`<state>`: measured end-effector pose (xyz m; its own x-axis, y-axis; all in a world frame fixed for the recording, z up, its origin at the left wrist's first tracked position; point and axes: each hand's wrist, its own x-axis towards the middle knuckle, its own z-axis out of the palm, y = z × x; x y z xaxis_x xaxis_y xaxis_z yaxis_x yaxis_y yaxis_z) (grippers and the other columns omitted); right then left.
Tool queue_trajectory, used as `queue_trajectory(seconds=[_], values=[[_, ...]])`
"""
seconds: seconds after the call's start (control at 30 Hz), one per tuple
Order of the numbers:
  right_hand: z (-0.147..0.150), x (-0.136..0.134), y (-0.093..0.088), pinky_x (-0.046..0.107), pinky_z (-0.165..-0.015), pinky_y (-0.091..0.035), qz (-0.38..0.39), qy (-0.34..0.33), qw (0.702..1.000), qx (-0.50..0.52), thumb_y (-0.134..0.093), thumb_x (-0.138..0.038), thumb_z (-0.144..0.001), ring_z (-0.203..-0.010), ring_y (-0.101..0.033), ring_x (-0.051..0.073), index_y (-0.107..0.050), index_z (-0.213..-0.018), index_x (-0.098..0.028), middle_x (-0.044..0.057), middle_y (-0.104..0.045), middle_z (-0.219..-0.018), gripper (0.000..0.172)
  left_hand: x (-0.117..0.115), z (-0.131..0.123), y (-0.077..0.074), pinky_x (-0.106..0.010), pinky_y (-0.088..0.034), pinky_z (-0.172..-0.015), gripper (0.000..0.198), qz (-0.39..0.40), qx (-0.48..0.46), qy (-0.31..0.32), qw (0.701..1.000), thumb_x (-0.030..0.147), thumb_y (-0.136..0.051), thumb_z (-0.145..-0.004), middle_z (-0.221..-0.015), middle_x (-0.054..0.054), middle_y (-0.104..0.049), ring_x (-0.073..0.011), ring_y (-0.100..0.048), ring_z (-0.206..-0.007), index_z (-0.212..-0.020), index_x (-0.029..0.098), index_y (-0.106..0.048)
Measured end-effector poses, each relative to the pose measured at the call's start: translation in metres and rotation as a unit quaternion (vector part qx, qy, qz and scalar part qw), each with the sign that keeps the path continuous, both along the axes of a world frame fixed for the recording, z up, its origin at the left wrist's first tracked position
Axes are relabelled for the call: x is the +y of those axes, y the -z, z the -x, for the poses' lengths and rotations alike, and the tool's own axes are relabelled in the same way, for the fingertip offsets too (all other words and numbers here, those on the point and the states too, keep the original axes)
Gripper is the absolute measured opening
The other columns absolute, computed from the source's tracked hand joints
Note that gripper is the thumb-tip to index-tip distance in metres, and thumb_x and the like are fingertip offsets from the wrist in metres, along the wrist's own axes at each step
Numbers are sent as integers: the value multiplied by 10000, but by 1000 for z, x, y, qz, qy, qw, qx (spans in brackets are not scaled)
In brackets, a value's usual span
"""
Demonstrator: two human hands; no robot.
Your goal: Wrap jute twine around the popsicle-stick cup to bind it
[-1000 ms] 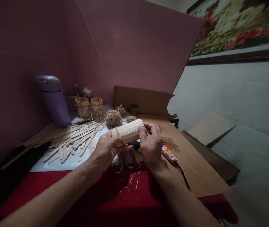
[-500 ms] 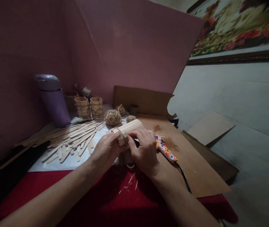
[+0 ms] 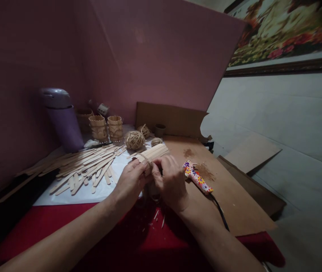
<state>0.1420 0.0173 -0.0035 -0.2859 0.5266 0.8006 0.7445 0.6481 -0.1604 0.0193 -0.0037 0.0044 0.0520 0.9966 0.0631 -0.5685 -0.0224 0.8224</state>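
Both hands' work centred on the twine band [image 3: 147,159]: left hand [image 3: 131,178] grasping the craft-stick cylinder [image 3: 155,152], right hand [image 3: 172,182] newly shifted, grip indiscernible.

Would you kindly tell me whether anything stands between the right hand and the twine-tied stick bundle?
Nothing visible does: the right hand is up against the stick bundle, which the left hand holds.

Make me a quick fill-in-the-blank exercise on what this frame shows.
1. The left hand and right hand are at a wooden cylinder with twine wrapped ____ it.
2. The flowered glue gun lies to the ____ of both hands.
3. The cloth under the forearms is ____.
4. The body of the tall flask is ____.

Missing words: around; right; red; purple.
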Motion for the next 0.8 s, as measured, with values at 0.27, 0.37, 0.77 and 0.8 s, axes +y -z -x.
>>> queue_trajectory(seconds=[0.27,0.37,0.77,0.8], values=[[3,3,4,344,-653,-417,-32,20,999,-21,-374,-194,-927,-733,-488,218,-491,-839,-184,70,-557,-773,147,-1,0,-3,-214,-442,-582,198,-22,2,27,999,190,-603,-795,-609,-9,-531,-113,-509,-615,-615,139,-538],[4,4,4,345,-656,-424,-33,17,999,-15,-377,-179,-918,-733,-489,216,-475,-835,-192,64,-544,-771,130,0,0,-3,-207,-423,-547,196,-22,1,29,999,182,-598,-790,-596,-13,-537,-113,-509,-597,-606,135,-549],[0,0,-1,332,-696,-441,35,-43,995,81,-430,-200,-921,-780,-544,202,-523,-856,-188,59,-600,-809,114,3,5,-6,-320,-528,-687,125,-21,-32,32,999,187,-620,-767,-719,-75,-620,-168,-577,-692,-676,101,-622],[0,-1,-1,331,-704,-440,40,-43,995,76,-437,-200,-923,-788,-547,202,-531,-855,-189,59,-607,-814,117,3,5,-6,-316,-525,-687,125,-24,-34,30,999,189,-629,-765,-710,-67,-613,-164,-573,-687,-673,104,-618]])
